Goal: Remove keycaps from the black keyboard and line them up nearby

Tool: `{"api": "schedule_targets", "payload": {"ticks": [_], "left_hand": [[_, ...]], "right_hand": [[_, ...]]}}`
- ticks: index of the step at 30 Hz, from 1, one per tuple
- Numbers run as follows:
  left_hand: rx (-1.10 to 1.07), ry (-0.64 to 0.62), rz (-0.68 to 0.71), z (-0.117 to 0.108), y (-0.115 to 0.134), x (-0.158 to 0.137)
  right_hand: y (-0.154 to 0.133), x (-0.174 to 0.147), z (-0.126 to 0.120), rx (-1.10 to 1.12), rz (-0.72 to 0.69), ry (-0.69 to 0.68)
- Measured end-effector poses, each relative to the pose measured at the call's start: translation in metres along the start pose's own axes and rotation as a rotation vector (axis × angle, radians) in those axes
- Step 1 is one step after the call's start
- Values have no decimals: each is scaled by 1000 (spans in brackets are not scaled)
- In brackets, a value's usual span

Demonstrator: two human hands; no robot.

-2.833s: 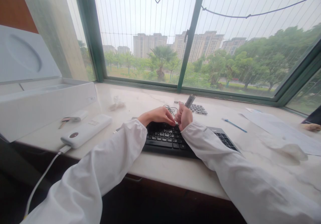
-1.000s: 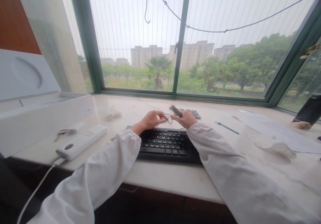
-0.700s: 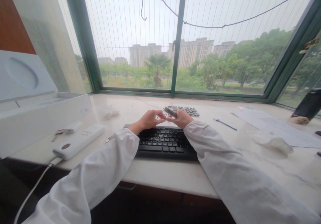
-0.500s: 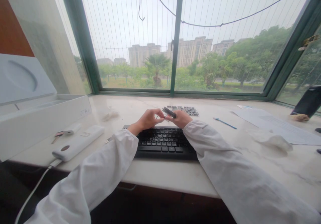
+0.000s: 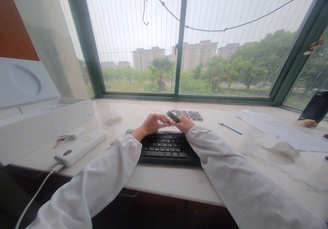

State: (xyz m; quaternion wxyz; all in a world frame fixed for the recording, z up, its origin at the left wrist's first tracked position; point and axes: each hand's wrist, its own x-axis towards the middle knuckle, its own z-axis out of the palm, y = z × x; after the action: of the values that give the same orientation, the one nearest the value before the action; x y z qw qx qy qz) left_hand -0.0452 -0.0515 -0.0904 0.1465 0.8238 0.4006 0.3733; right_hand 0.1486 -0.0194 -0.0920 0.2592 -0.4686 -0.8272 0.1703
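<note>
Clock from view centre | 12: green-framed window (image 5: 179, 61) | 12 to 2: knotted cord (image 5: 225, 29) sags | 3: blue stick (image 5: 230, 129) lies near white papers (image 5: 279, 128) | past 3: crumpled tissue (image 5: 279, 147) | 8: power bank (image 5: 83, 148), white cable (image 5: 33, 194) plugged in | 9: white box (image 5: 48, 130) stands open

Small print (image 5: 87, 116) on white box (image 5: 48, 130), marks (image 5: 88, 138) on power bank (image 5: 81, 148) — none legible

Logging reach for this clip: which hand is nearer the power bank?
Left. The left hand is beyond the power bank and to its right; the right hand is farther right, past the left one.
</note>
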Motion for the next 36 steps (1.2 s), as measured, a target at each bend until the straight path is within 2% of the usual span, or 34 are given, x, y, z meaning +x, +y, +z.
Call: {"api": "schedule_targets", "payload": {"ticks": [5,10,13,22,25,29,32,36], "left_hand": [[63,48,-8,0,-3,0],[189,164,-12,0,-10,3],[277,209,-49,-1,-16,5],[426,262,-238,-18,-10,8],[471,236,-275,-30,-14,19],[548,187,-241,-41,-27,50],[580,34,-287,-38,-40,79],[621,-165,-450,-25,-61,117]], "right_hand": [[-7,-2,-8,-17,65,23],[-5,-5,-8,-316,158,53],[-6,-8,-1,-459,129,40],[-11,-13,5,-522,48,-9],[-10,-13,2,-501,50,-32],[-8,-12,1,-471,20,-36],[-8,-11,2,-471,1,-27],[-8,-11,5,-468,-11,-18]]}}
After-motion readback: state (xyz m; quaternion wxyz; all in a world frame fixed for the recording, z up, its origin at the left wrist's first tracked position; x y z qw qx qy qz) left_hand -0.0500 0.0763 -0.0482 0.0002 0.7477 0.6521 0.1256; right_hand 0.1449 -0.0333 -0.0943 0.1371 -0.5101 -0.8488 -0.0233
